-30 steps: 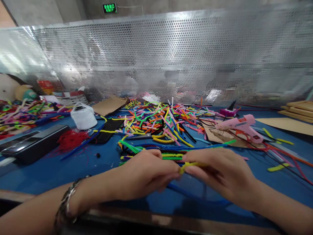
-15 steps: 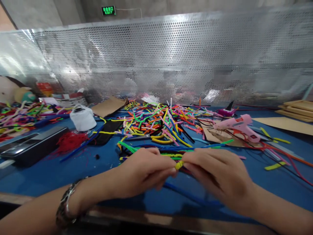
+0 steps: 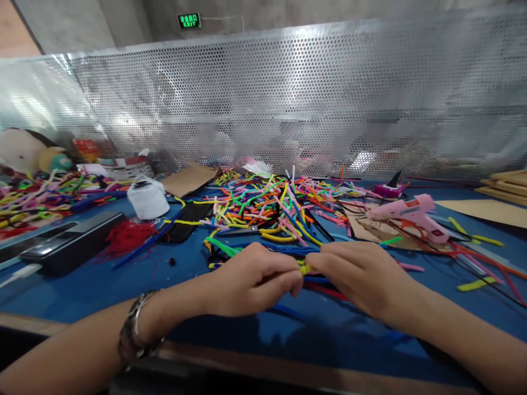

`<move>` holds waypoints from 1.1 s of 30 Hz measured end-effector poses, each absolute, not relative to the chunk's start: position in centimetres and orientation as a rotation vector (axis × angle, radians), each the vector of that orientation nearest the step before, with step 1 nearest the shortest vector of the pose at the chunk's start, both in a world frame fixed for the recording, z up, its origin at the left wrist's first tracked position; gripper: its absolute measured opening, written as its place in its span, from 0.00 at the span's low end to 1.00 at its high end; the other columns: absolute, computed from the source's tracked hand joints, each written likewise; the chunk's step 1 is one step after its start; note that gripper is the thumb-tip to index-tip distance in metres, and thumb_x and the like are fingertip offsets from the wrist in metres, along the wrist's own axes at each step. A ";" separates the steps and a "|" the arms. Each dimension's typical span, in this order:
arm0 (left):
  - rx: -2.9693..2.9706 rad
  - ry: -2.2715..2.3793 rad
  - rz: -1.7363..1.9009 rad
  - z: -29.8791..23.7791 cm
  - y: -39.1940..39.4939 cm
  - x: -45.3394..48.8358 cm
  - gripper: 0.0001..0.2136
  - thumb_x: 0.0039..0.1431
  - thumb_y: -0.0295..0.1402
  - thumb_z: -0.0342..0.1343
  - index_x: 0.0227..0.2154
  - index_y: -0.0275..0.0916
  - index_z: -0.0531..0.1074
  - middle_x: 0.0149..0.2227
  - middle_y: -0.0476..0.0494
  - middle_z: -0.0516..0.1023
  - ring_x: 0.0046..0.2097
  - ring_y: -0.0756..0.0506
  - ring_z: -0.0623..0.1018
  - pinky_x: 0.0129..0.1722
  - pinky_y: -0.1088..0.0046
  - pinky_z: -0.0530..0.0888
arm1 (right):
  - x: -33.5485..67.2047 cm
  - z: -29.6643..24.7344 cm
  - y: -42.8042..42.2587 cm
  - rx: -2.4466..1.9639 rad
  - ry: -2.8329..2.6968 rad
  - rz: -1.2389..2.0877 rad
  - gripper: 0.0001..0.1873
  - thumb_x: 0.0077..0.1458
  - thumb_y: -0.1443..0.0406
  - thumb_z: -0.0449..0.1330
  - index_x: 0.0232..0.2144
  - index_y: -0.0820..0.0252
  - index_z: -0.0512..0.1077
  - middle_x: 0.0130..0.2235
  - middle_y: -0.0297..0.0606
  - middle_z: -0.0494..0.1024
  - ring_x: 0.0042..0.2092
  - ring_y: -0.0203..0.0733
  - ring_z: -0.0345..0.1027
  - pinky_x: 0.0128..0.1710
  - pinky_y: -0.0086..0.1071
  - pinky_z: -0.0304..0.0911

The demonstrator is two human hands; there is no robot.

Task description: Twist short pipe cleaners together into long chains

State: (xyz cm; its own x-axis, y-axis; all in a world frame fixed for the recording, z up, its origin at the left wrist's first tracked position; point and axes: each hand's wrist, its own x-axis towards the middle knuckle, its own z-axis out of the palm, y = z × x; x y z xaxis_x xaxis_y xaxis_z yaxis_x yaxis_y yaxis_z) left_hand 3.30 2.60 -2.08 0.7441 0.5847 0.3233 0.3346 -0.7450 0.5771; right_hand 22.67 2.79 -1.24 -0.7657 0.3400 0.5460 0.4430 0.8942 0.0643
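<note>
My left hand [image 3: 253,280] and my right hand [image 3: 362,277] meet fingertip to fingertip just above the blue table [image 3: 102,285]. Both are closed in a pinch on a short yellow pipe cleaner [image 3: 305,269], of which only a small bit shows between them. A metal bracelet [image 3: 134,329] is on my left wrist. Right behind my hands lies a big heap of pipe cleaners [image 3: 272,211] in many colours. Blue and red pipe cleaners lie on the table under my right hand.
A pink glue gun [image 3: 405,215] rests on brown cardboard at the right. At the left are a white bundle [image 3: 147,198], red thread [image 3: 127,237], a dark flat device [image 3: 72,247] and more pipe cleaners. A perforated metal screen [image 3: 288,93] closes the back.
The visible yellow piece between my fingertips has shrunk from a longer strand to a small bit. My hands have drawn slightly away from me, toward the heap.
</note>
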 end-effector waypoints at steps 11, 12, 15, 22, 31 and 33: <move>1.765 0.586 0.439 -2.1 2.2 3.6 0.12 0.58 0.33 0.39 0.21 0.36 0.58 0.10 0.59 0.55 0.11 0.58 0.56 0.11 0.87 0.56 | 22.8 -1.5 2.7 -0.391 -2.530 -0.562 0.15 0.58 0.68 0.42 0.24 0.62 0.64 0.20 0.31 0.65 0.22 0.32 0.53 0.22 0.26 0.49; 1.861 0.607 0.423 -2.0 2.1 3.6 0.12 0.59 0.32 0.38 0.22 0.36 0.58 0.11 0.58 0.56 0.12 0.58 0.58 0.12 0.87 0.56 | 22.7 -1.5 2.7 -0.399 -2.550 -0.483 0.15 0.57 0.69 0.43 0.23 0.62 0.64 0.20 0.31 0.64 0.22 0.31 0.52 0.22 0.25 0.48; 2.282 0.619 0.456 -2.0 1.9 3.5 0.12 0.58 0.30 0.39 0.19 0.36 0.56 0.14 0.56 0.55 0.17 0.57 0.59 0.17 0.85 0.57 | 22.6 -1.7 2.4 -0.462 -2.606 -0.194 0.14 0.54 0.72 0.44 0.19 0.62 0.60 0.19 0.29 0.60 0.22 0.28 0.48 0.21 0.23 0.46; 3.196 0.651 0.698 -3.1 1.8 3.7 0.15 0.58 0.24 0.35 0.19 0.37 0.60 0.15 0.54 0.61 0.18 0.53 0.55 0.22 0.76 0.58 | 21.9 -2.8 1.9 -0.603 -2.388 0.212 0.10 0.40 0.75 0.47 0.15 0.61 0.50 0.16 0.25 0.47 0.19 0.26 0.38 0.18 0.24 0.37; 3.460 0.559 1.085 -2.5 1.5 3.5 0.15 0.59 0.24 0.37 0.23 0.35 0.66 0.15 0.54 0.65 0.18 0.54 0.62 0.28 0.74 0.61 | 21.2 -2.7 1.5 -0.745 -2.072 1.199 0.13 0.50 0.67 0.42 0.16 0.59 0.53 0.14 0.25 0.52 0.15 0.26 0.42 0.12 0.22 0.42; 3.091 0.621 0.915 -2.4 1.8 3.5 0.15 0.60 0.25 0.36 0.21 0.36 0.63 0.14 0.56 0.64 0.18 0.55 0.61 0.29 0.76 0.62 | 21.7 -2.6 1.8 -0.685 -2.281 0.579 0.12 0.52 0.69 0.44 0.19 0.61 0.59 0.15 0.27 0.58 0.16 0.27 0.49 0.15 0.22 0.46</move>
State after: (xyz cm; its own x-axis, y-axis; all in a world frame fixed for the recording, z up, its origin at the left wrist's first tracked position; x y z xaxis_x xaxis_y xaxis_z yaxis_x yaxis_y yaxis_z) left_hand 3.49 1.76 -2.38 0.7742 0.3147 0.5491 0.3935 -0.9189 -0.0281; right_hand 21.67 1.80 -2.62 -0.6325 0.6113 0.4755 0.3104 0.7626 -0.5676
